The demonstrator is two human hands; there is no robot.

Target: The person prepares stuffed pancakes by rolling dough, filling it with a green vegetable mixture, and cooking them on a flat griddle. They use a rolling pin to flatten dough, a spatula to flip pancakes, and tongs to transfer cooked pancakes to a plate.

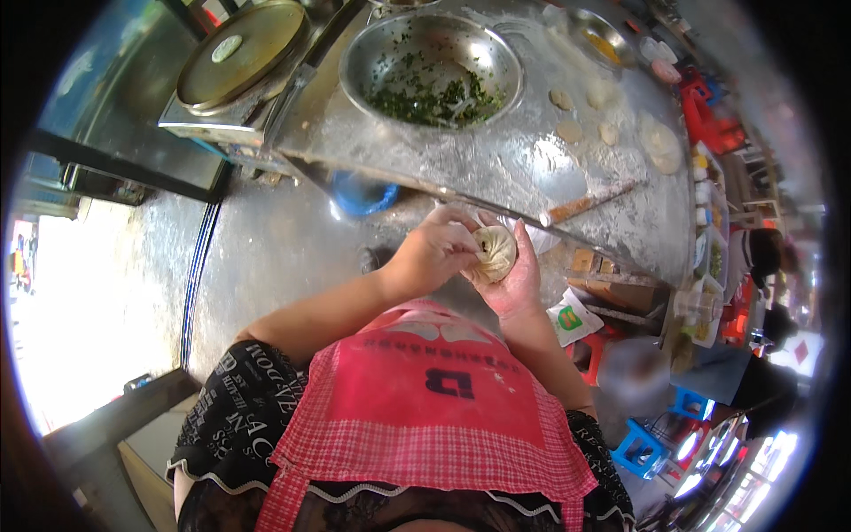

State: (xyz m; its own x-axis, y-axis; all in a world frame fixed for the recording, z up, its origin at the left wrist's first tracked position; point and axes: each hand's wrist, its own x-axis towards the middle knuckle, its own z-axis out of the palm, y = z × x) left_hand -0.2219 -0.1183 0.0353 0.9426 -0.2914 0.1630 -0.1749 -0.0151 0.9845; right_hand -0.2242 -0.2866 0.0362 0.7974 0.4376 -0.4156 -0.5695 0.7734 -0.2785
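Observation:
A round pleated dough bun [498,256] is held up in front of my apron, just off the table's near edge. My right hand [515,286] cradles it from below and from the right side. With its fingertips, my left hand [435,249] pinches the gathered folds at the bun's left side. A small dark gap shows among the pleats. Beyond my hands, a large steel bowl [432,73] contains chopped green filling [439,100]. A floured rolling pin [588,203] lies on the metal table [412,153] to the right of the bun.
Several flattened dough pieces [568,131] and a larger dough lump [661,143] lie at the table's right. At the far left, a round griddle [243,56] bears one flat cake [227,48]. A smaller steel bowl [598,40] is at the back. Below stands a blue basin [365,193].

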